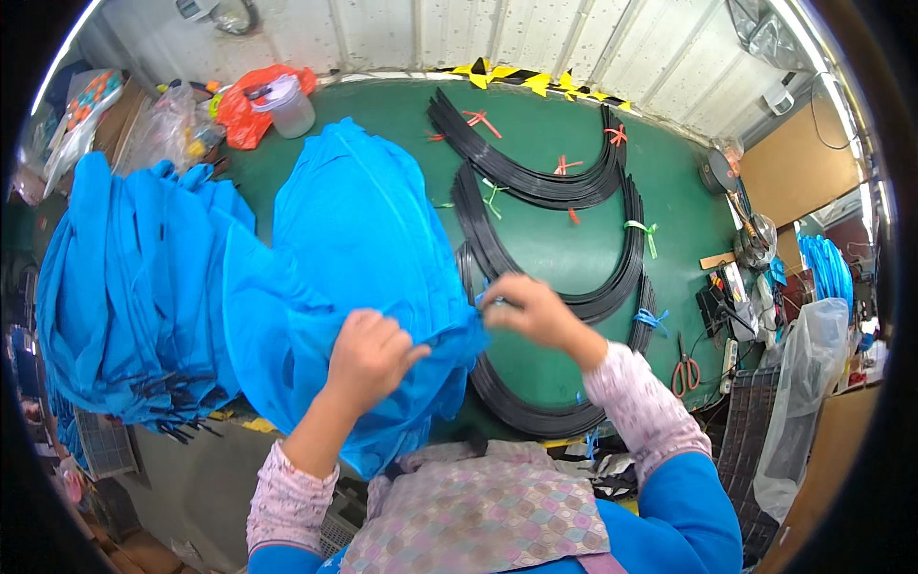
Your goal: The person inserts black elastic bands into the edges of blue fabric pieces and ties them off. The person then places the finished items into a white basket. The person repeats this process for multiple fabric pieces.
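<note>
- The left hand is closed in a fist on a fold of the blue fabric cover, bunching it near its lower edge.
- The right hand pinches the cover's right edge with fingertips together.
- The cover lies spread on the green worktop, in front of the person.
- Bundles of curved black rods lie just right of it.
- A stack of blue covers sits to the left.
- Red-handled scissors lie at the right edge.
</note>
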Motion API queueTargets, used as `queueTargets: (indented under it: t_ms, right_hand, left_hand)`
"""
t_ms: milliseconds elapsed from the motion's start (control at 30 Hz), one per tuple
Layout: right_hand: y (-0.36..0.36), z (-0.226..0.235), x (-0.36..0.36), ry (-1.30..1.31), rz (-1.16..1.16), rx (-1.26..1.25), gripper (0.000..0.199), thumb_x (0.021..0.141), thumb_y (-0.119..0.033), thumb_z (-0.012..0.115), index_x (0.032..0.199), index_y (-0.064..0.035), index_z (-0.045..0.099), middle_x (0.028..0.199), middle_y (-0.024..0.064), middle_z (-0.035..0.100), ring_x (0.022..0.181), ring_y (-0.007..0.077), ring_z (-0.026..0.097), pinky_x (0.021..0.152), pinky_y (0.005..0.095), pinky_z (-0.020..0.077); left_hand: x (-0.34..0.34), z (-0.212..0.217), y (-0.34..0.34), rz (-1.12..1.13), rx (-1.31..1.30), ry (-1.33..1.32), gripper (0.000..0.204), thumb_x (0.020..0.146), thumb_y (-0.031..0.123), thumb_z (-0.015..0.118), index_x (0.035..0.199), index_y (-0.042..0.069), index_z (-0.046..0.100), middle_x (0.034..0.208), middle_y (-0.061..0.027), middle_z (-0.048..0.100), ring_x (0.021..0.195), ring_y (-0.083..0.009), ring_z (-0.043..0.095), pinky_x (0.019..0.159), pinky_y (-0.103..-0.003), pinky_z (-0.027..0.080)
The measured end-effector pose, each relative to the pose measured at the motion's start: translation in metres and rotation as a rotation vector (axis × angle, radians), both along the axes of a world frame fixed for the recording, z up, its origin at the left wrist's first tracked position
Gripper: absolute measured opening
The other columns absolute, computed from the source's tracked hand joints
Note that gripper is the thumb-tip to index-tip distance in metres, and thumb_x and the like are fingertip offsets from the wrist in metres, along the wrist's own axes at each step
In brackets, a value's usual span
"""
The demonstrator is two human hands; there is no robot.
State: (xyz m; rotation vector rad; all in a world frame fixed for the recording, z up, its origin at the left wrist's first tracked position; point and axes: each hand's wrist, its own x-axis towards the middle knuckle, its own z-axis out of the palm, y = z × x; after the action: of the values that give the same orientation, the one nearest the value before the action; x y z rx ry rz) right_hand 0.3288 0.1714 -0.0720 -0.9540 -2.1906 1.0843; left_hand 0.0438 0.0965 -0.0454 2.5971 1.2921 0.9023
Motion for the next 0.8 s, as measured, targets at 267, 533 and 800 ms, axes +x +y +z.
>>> queueTargets:
  t_ms: [267, 533, 800]
  right_hand:
    - [0.218, -0.153, 0.049, -0.574, -0.666, 0.478, 0.041, 0.073, -0.033, 0.081, 0.102, -0.0097, 0.064, 0.102, 0.0056, 0.062, 0.101, 0.0285, 0.057, 0.085, 0.0422, 0.0441]
    - [0.24, -0.15, 0.075, -0.527, -0.397, 0.677, 0.014, 0.082, -0.013, 0.07, 0.095, -0.0069, 0.066, 0.092, 0.0068, 0.062, 0.092, 0.0257, 0.061, 0.079, 0.0404, 0.0488]
    - [0.018, -0.023, 0.016, -0.037, -0.18, 0.373, 0.037, 0.083, 0.003, 0.064, 0.119, -0.0059, 0.059, 0.099, 0.0142, 0.063, 0.087, 0.0336, 0.066, 0.069, 0.0387, 0.0561]
  left_hand:
    - [0.002, 0.002, -0.002, 0.07, -0.114, 0.085, 0.017, 0.078, 0.015, 0.075, 0.087, 0.007, 0.063, 0.07, -0.0051, 0.054, 0.068, -0.0237, 0.055, 0.062, -0.039, 0.042]
    - [-0.002, 0.018, -0.016, 0.219, -0.155, 0.225, 0.018, 0.078, 0.019, 0.076, 0.09, 0.009, 0.066, 0.065, -0.0016, 0.052, 0.055, -0.0198, 0.053, 0.048, -0.034, 0.039]
    - [-0.04, 0.045, -0.02, 0.343, -0.485, 0.228, 0.026, 0.084, 0.024, 0.073, 0.077, 0.005, 0.057, 0.068, -0.015, 0.057, 0.063, -0.0325, 0.059, 0.054, -0.043, 0.043]
